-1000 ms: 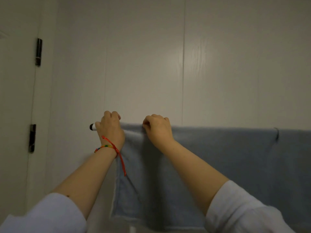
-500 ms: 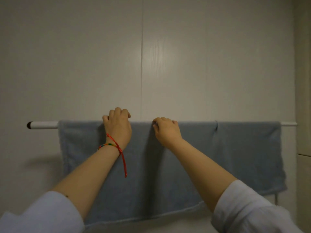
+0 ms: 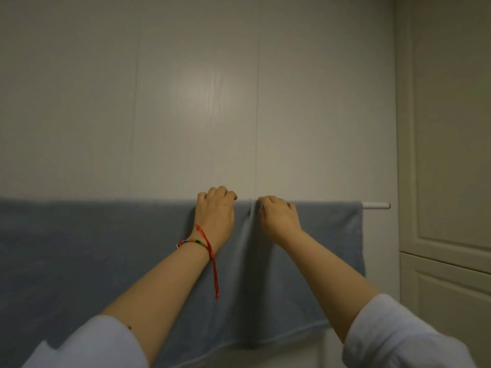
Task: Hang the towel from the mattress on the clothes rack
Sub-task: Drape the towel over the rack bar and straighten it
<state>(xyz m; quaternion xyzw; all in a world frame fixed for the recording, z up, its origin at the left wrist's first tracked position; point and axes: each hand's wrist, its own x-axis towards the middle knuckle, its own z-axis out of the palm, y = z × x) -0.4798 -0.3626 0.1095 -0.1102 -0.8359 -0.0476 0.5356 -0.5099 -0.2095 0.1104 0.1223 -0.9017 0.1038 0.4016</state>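
Observation:
A grey-blue towel (image 3: 106,256) hangs draped over a white horizontal rack bar (image 3: 376,205) in front of the wall. It covers the bar from the left edge of view almost to the bar's right end. My left hand (image 3: 215,216), with a red cord bracelet at the wrist, rests on the towel's top fold with its fingers curled over the bar. My right hand (image 3: 279,217) lies just to the right of it, fingers curled on the top fold too. A vertical crease in the towel runs down between my hands.
A pale panelled wall (image 3: 186,102) stands right behind the rack. A cream cabinet or door with raised panels (image 3: 446,181) fills the right side, close to the bar's free end.
Both hands have slid rightwards along the towel's top fold toward the bar's right end. The view has followed them, so the bar's left end is out of sight.

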